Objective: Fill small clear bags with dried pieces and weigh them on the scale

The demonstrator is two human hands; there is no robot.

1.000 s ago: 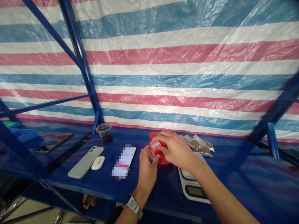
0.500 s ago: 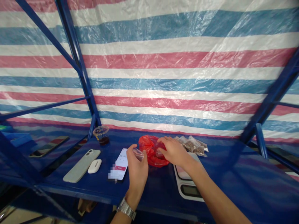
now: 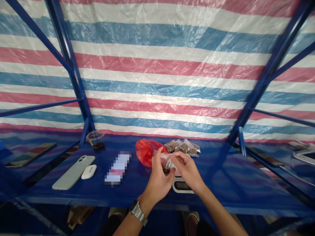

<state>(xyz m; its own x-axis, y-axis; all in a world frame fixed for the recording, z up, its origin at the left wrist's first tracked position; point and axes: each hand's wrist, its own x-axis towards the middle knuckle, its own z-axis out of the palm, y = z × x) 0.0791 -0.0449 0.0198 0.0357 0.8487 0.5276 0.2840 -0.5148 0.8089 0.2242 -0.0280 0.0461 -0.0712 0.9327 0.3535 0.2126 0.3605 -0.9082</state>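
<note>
A small clear plastic bag point(image 3: 166, 160) with something dark at its bottom is held up between my two hands. My left hand point(image 3: 157, 178) grips its left side, thumb and fingers around it. At the upper right edge, my right hand point(image 3: 188, 172) pinches the plastic between thumb and fingers. Just behind my left hand lies a crumpled red plastic bag point(image 3: 145, 152). Beneath my right hand is a white scale point(image 3: 175, 186), mostly hidden except for its front with the display. Several small clear bags with brownish contents point(image 3: 187, 148) lie overlapping behind my hands.
Left of my hands are a phone with a blurred screen point(image 3: 117, 168), a white earbud case point(image 3: 89, 171), a pale phone point(image 3: 73, 173) and a clear cup with dark liquid point(image 3: 97, 141). Blue metal posts point(image 3: 248, 98) flank the blue shelf point(image 3: 216, 183), backed by striped sheeting.
My right hand has come away from the red bag and now pinches the clear bag in my left hand. Both hands have come together over the scale. The view has shifted right.
</note>
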